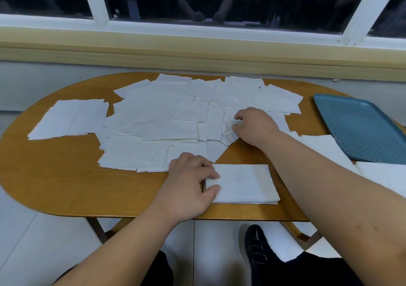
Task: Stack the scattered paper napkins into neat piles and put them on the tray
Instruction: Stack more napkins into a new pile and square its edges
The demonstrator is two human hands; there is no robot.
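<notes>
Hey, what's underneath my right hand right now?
Your right hand rests on the heap of loose napkins, pinching a crumpled sheet. The wooden table shows beside it. The heap hides whatever lies beneath those sheets.

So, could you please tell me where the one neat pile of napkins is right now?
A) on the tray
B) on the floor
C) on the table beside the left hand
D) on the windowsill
C: the neat pile lies on the table near its front edge, with the left hand resting on its end; the tray shows no pile on it.
</notes>
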